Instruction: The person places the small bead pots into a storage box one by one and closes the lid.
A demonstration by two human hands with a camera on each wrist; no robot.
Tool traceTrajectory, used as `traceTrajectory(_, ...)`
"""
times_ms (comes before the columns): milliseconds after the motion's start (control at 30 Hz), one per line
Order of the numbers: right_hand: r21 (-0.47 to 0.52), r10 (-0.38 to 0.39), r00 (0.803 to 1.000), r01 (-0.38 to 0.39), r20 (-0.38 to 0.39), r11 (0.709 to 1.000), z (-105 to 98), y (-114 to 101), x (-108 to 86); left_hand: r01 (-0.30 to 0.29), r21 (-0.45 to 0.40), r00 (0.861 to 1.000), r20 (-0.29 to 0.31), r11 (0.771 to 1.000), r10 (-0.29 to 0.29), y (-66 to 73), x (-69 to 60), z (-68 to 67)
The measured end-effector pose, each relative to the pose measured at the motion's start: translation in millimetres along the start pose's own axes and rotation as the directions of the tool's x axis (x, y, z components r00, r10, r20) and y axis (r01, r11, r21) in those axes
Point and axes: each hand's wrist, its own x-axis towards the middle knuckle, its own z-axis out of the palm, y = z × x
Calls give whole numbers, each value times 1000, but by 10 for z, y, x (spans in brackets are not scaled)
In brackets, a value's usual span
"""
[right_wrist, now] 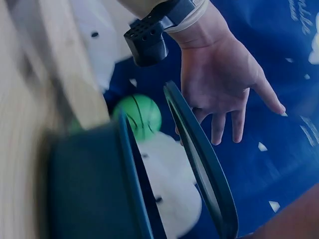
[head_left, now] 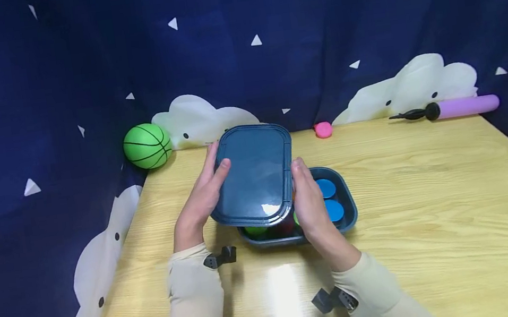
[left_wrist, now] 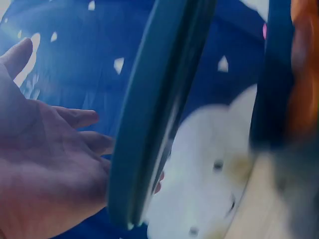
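Observation:
A dark blue rectangular lid (head_left: 256,174) is held tilted above the table between my two hands. My left hand (head_left: 201,200) supports its left side with extended fingers; the left wrist view shows the thumb spread away from the lid (left_wrist: 154,109). At the right edge, my right hand (head_left: 310,202) touches the lid with straight fingers, its thumb hidden. Under the lid stands a matching blue container (head_left: 348,205), partly covered from view. Inside lie round blue pieces (head_left: 335,210) and something green (head_left: 256,230); an orange item (left_wrist: 305,74) is blurred in the left wrist view.
A green ball with black lines (head_left: 147,145) sits at the table's back left corner. Along the back edge are a small pink ball (head_left: 324,129) and a purple cylinder with a black nozzle (head_left: 468,106). Dark blue cloth (head_left: 243,74) hangs behind the wooden table (head_left: 433,199).

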Motion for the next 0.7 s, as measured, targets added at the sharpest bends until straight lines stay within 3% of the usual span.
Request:
traceTrajectory(133, 191, -42, 996, 57, -80, 980, -177, -4, -29, -30, 23, 1000, -4, 999, 30, 57, 106, 243)
traceTrajectory(233, 347, -67, 987, 115, -148, 931, -265, -7, -28, -30, 30, 999, -10, 999, 30, 61, 158, 395)
traceTrajectory(367, 454, -110, 957, 226, -268, 862, -337, -2, 17, 10, 39, 999, -34, 999, -8, 43, 191, 559)
traceTrajectory(500, 474, -150, 913, 332, -380, 816, -360, 1, 68, 51, 34, 998, -41, 998, -50, 7, 230, 709)
traceTrajectory(633, 412, -225, 867, 421, -445, 809, -374, -13, 86, 104, -12, 994, -29, 995, -104, -5, 271, 854)
traceTrajectory(700, 403, -253, 855, 450, -453, 797, -391, -22, 85, 118, -61, 993, -14, 991, -119, -10, 283, 913)
